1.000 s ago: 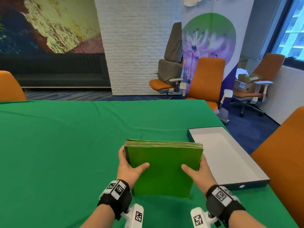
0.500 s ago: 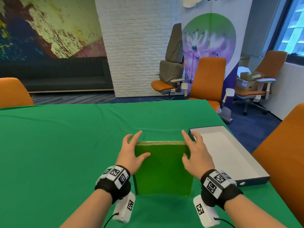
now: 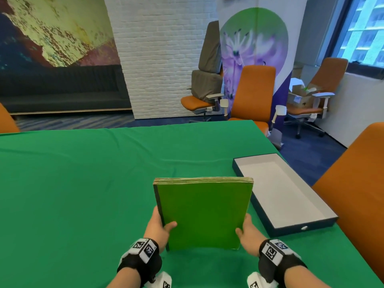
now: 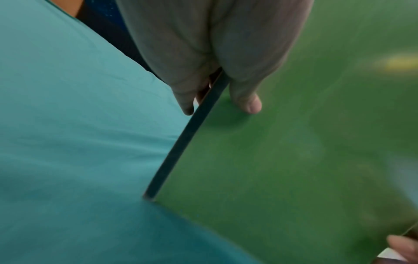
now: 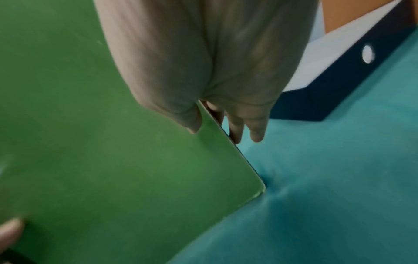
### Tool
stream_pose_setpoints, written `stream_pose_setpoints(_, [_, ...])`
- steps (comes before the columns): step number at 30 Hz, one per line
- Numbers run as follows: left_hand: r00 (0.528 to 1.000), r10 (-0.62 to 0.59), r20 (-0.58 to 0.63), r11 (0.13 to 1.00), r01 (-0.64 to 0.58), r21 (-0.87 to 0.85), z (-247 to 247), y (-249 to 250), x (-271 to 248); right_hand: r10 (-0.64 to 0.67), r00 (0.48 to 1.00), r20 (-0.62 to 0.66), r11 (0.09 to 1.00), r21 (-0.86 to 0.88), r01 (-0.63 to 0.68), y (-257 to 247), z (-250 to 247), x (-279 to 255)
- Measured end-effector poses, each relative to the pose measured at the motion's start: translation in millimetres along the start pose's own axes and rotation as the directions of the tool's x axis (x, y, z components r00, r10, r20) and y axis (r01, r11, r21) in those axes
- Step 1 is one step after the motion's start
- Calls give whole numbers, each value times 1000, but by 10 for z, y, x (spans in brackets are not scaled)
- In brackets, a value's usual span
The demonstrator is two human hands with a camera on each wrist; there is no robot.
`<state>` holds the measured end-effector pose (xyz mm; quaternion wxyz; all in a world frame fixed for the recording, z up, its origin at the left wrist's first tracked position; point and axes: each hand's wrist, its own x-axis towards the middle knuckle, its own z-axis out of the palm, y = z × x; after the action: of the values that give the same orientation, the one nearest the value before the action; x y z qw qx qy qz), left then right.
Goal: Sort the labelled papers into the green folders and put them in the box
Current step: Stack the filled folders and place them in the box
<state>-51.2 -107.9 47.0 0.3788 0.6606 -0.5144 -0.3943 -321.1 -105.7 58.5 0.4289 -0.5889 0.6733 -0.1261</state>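
Observation:
A stack of several green folders (image 3: 202, 213) stands tilted on its near edge on the green tablecloth (image 3: 83, 194), far edge raised. My left hand (image 3: 160, 226) grips its left side, thumb on the top cover and fingers behind. My right hand (image 3: 246, 226) grips the right side the same way. In the left wrist view the thumb (image 4: 247, 101) presses on the folder stack (image 4: 282, 160). In the right wrist view the fingers (image 5: 237, 128) lie behind the folder stack's (image 5: 124, 151) edge. The open dark-walled box (image 3: 291, 230) lies just right of the folders; nothing shows on its white floor. No labelled papers show.
An orange chair (image 3: 357, 183) stands close to the table's right edge beside the box. More orange chairs (image 3: 252, 94) and a banner stand beyond the far edge. The tablecloth stretches bare to the left of the folders.
Half a second ago the stack lay flat with both hands reaching over its far edge. Now the hands hold its sides nearer me and the far edge is tipped up.

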Motion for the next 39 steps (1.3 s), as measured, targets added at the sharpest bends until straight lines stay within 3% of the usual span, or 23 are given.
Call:
stream_pose_setpoints(3, [985,-144,97,974,124,188,89,-295,107,144,989,45,990,-11,-144,110,142,193])
stream_pose_setpoints(6, [967,-232,101,932,192,306,114,-404,213,157,985,-74,986,-48,-161,249,279,417])
stream_pose_setpoints(12, [977,-103,185,900,12,436,35,110,534,168,955,-244,985,0,-173,264,23,583])
stream_pose_setpoints(20, [964,58,259,953,-130,274,741,1326,922,93,826,-557,996,45,-81,201,-1510,507])
stream_pose_setpoints(25, [975,-16,223,982,-26,186,1526,1604,890,105,822,-560,994,33,-105,785,-2180,645])
stream_pose_setpoints(29, [958,-160,236,972,112,206,2188,1545,880,128,846,-517,990,13,-142,1335,-2479,872])
stream_pose_setpoints(34, [938,-263,228,919,172,354,2767,1325,918,152,867,-475,975,-74,-211,1826,-2616,1164])
stream_pose_setpoints(39, [933,-293,209,864,165,476,2965,1174,970,154,893,-422,964,-134,-230,2119,-2515,1267])
